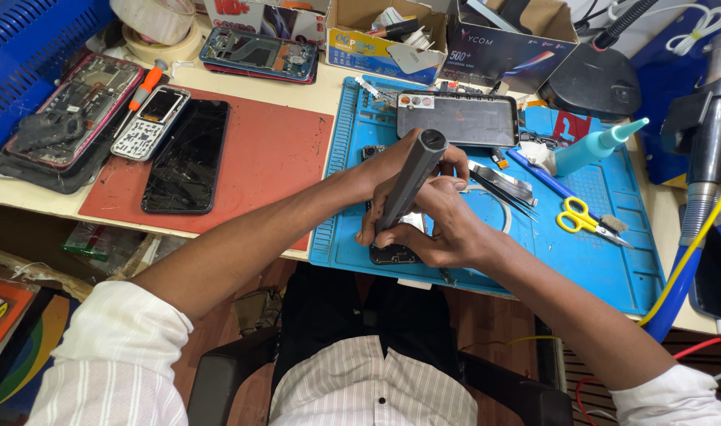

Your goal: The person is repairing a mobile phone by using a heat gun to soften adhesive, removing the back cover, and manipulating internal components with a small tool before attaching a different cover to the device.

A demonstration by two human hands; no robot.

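Hands, left (392, 177) and right (443, 229), grip a matte grey cylindrical driver (412, 177) over a phone (396, 251) on a ribbed blue mat (605, 260).

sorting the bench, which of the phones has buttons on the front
The small silver keypad phone on the red mat; the black phone beside it is all cracked glass.

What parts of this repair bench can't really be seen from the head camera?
- Tip of the grey electric screwdriver: hidden behind the left hand and right hand.
- Opened phone on the blue mat: mostly covered by both hands.
- Screws and small parts on the mat: too small to tell apart.
- Soldering tool and black device: cut off by the right edge.
- Cardboard boxes: cut off by the top edge.
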